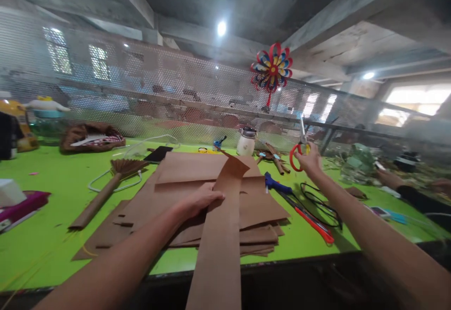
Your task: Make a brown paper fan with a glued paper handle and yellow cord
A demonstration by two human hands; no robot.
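A long strip of brown paper (225, 225) runs from the stack toward me, its far end curling up. My left hand (204, 198) pinches the strip's left edge, thumb on top. Beneath it lies a stack of brown paper sheets (264, 206) with uneven edges. Off to the right, my right hand (310, 160) is raised above the table, closed on a pair of scissors (302, 141) with red-orange handles. The blades point up, away from the paper.
On the green table (52, 249) lie a folded paper fan shape (105, 192), a blue glue gun (278, 185), a red-handled tool (315, 225) and black cable (322, 206). A jar (246, 142) stands behind, before a mesh screen (158, 94). Another person's arm (391, 179) reaches in at right.
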